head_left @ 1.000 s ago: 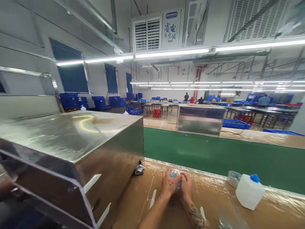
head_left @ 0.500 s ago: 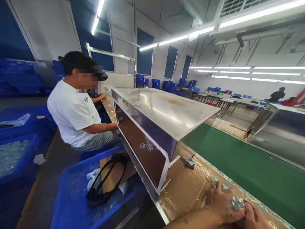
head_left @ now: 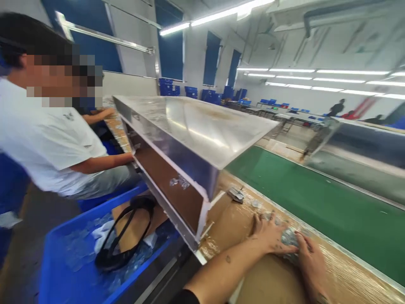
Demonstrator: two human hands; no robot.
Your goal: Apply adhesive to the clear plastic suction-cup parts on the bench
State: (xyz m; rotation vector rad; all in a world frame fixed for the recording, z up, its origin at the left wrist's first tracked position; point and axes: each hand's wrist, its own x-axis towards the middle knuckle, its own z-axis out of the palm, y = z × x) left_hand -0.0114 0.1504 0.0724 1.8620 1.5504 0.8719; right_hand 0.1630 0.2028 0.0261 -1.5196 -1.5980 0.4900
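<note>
My left hand [head_left: 268, 234] and my right hand [head_left: 311, 264] rest on the cardboard-covered bench [head_left: 234, 223], both closed round a small clear crinkly packet [head_left: 288, 239] held between them. The hands sit just short of the green conveyor belt [head_left: 303, 198]. A few small clear pieces [head_left: 255, 204] lie on the cardboard just beyond my left hand.
A large steel hood [head_left: 196, 131] stands over the bench to the left. A seated person in a white shirt [head_left: 47, 139] works beside it. Below stands a blue crate [head_left: 63, 270] with clear packets, cardboard and a black strap [head_left: 120, 240]. A second steel hood [head_left: 363, 147] lies across the belt.
My view has swung left from the hall to the bench, hood and neighbour. Both hands have stayed closed on the clear packet on the cardboard.
</note>
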